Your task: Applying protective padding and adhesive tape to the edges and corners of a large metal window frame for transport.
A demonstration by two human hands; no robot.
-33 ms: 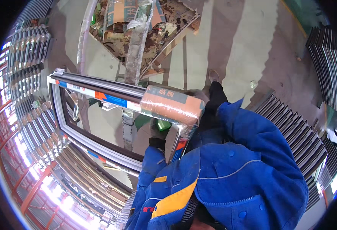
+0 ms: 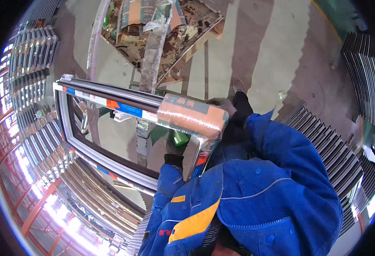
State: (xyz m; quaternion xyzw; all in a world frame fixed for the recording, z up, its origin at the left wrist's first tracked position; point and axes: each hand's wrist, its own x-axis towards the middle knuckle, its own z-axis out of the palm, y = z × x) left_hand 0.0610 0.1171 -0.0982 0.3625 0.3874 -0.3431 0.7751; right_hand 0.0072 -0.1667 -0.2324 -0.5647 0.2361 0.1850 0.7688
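Note:
A long rectangular window frame (image 2: 110, 164) with metal and dark-brown profiles stretches from my body to the far left. Printed cardboard (image 2: 187, 114) covers its near right corner under shiny clear film. My left hand (image 2: 173, 145), in a dark glove, is inside the frame's opening below the cardboard. Its fingers are around a green, roll-like thing (image 2: 180, 138), partly hidden. My right hand (image 2: 222, 103), in a greyish glove, is at the far edge of the cardboard corner, which hides most of its fingers.
Under the frame runs a film-wrapped support bar (image 2: 151, 64). Beyond it, a worn board (image 2: 127, 51) holds cardboard pieces and scraps. Stacks of profiles stand at left (image 2: 31, 85) and right (image 2: 324, 141). Long strips (image 2: 98, 192) lie at lower left.
My right hand shows a little more past the cardboard's far edge. My left hand and the green thing have shifted very slightly; the frame stays almost in place.

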